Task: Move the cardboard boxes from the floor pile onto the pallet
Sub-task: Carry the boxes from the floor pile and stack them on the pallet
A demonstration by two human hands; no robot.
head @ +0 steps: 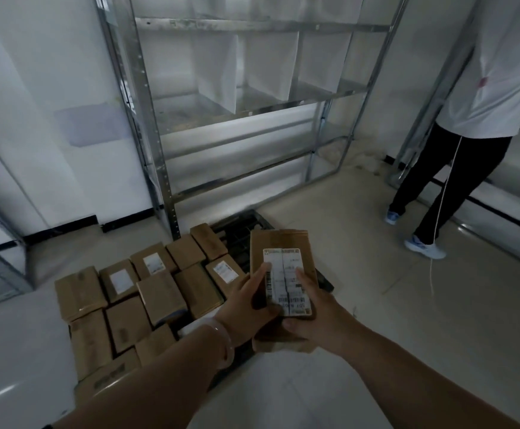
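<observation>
1. Both hands are holding one box in the air, label up, over the near right corner of the pallet.
2. The left hand is clamping the box's left side, thumb lying on the label; the right hand is clamping the right side and supporting it from below, thumb also on the label. Each grip is closed on the box.
3. The stacked boxes are already covering most of the pallet, packed close in rows; bare black grid is showing only at the far right, just behind the held box.
4. That bare strip looks like the slot to aim for. Doing it well probably means lowering the box flat, with its long side running along the neighbouring box, then sliding it in until the two are touching.
5. Fingers under the box are the risk: it seems wise to set the far edge down first, then draw the right fingers out before letting the near edge drop.
6. The box is hanging partly past the pallet's right edge, so it should likely shift left and away before release.
7. A second person is standing well apart at the right, near the shelf, and is not in the way.
</observation>
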